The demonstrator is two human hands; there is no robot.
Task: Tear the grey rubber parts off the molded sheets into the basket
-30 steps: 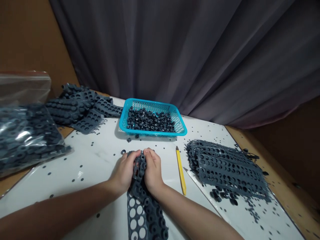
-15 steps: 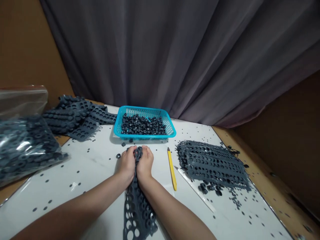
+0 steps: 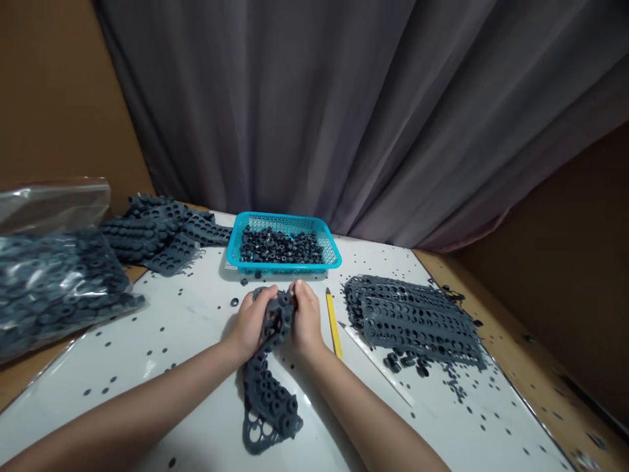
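Between my two hands is a dark grey rubber sheet (image 3: 268,393) with rows of round moulded pieces and some open holes. My left hand (image 3: 251,322) grips its bunched far end from the left. On the other side my right hand (image 3: 307,318) is closed on the same end, fingers curled behind it. The near end of the sheet hangs down toward me onto the white tabletop, twisted. Just beyond my hands stands a turquoise basket (image 3: 285,267) holding many small dark rubber pieces (image 3: 280,246).
Right of my hands lie a yellow craft knife (image 3: 333,324) and a white pen-like tool (image 3: 378,364). A stack of punched-out sheets (image 3: 417,321) rests farther right, loose pieces beside it. At left are a filled clear bag (image 3: 54,282) and more rubber sheets (image 3: 147,229).
My hands have moved apart a little, the right one shifting right. The sheet's far end is now bunched and turned between them, and its near end has been drawn up.
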